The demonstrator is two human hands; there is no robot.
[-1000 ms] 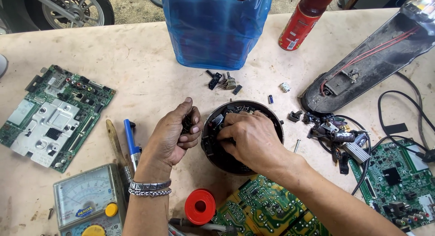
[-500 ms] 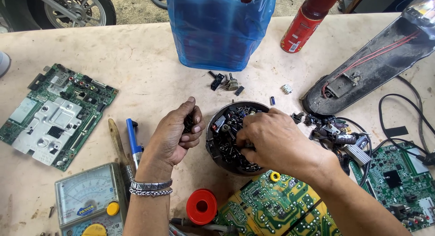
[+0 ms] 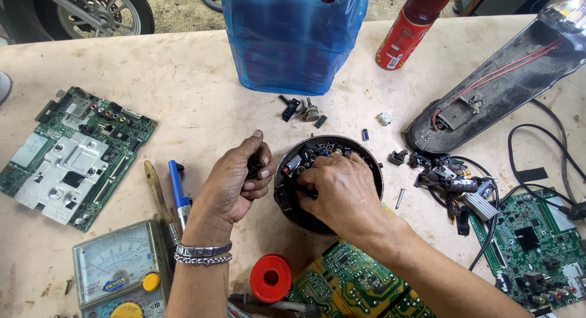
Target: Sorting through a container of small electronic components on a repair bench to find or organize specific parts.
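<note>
A round dark bowl (image 3: 293,211) filled with small electronic parts (image 3: 317,152) is seen just right of the table's centre. The right hand (image 3: 339,190) is laid over the bowl from five o'clock, its fingers (image 3: 308,180) curled down into the parts; whether a piece is pinched between them cannot be told. The left hand (image 3: 235,180) is held just beside the bowl at its nine o'clock, cupped and half closed around a few dark small pieces (image 3: 253,167), with the thumb pressed against them. Two metal bracelets (image 3: 201,254) are worn on the left wrist.

At twelve o'clock from the bowl a blue plastic bag (image 3: 293,40) is stood upright, and a few loose components (image 3: 302,109) are scattered between bag and bowl. A red spray can (image 3: 406,34) is placed at one o'clock. A long dark housing with red wires (image 3: 494,86) is laid at two o'clock, with a heap of wired parts (image 3: 455,184) at three o'clock. Green circuit boards are spread at nine o'clock (image 3: 73,153), at four o'clock (image 3: 540,251) and at six o'clock (image 3: 354,287). A blue-handled tool (image 3: 178,187) and an analogue multimeter (image 3: 116,272) are found near eight o'clock, and a red solder spool (image 3: 270,278) lies at seven o'clock. A wheel (image 3: 91,10) is visible beyond the table at eleven o'clock.
</note>
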